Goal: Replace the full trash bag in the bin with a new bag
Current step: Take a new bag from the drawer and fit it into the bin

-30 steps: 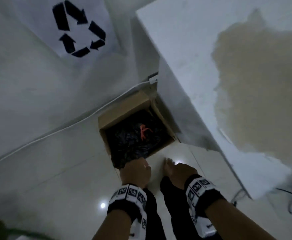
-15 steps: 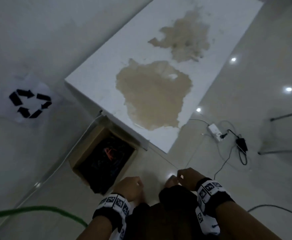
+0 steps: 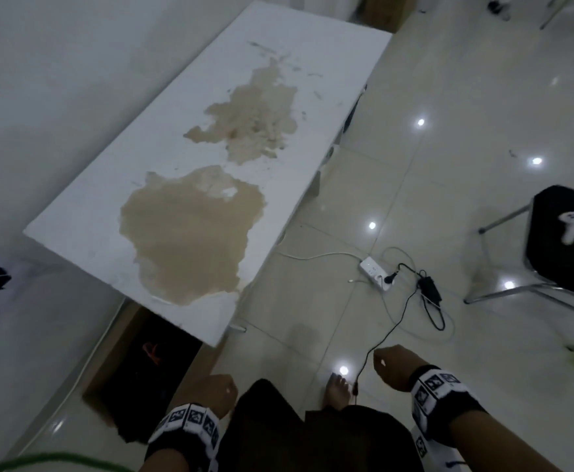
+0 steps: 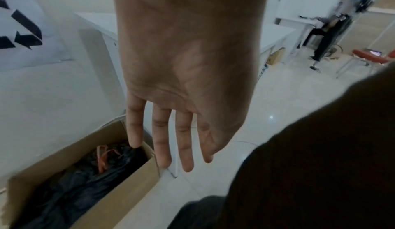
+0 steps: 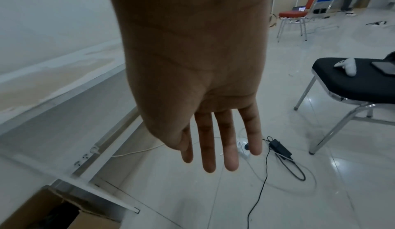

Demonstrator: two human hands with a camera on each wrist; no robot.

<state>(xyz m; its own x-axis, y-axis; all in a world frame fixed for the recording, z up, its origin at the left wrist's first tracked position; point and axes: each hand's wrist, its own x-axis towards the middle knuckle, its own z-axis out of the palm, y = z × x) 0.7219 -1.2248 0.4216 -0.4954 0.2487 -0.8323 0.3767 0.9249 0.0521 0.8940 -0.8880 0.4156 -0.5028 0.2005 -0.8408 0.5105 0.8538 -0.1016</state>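
A cardboard box bin (image 3: pixel 108 369) (image 4: pixel 119 197) stands on the floor beside the wall, partly under the white table's corner. A black trash bag (image 3: pixel 149 376) (image 4: pixel 85 178) with orange ties (image 4: pixel 102 156) fills it. My left hand (image 3: pixel 216 393) (image 4: pixel 171 148) hangs above the floor just right of the bin, fingers straight, holding nothing. My right hand (image 3: pixel 393 367) (image 5: pixel 215 151) hangs farther right over the floor, fingers straight and empty. In the right wrist view only a corner of the bin (image 5: pixel 42 214) shows at the bottom left.
A white table (image 3: pixel 299 73) with large beige stains runs away from me. A power strip (image 3: pixel 376 272), an adapter and cables lie on the tiled floor. A black chair (image 3: pixel 564 247) holding a white controller stands at the right. A recycling sign (image 4: pixel 19 35) hangs on the wall.
My view has lifted from the bin toward the table and room. Both hands have drawn back from the bin's edge and moved apart, the right one out to the right.
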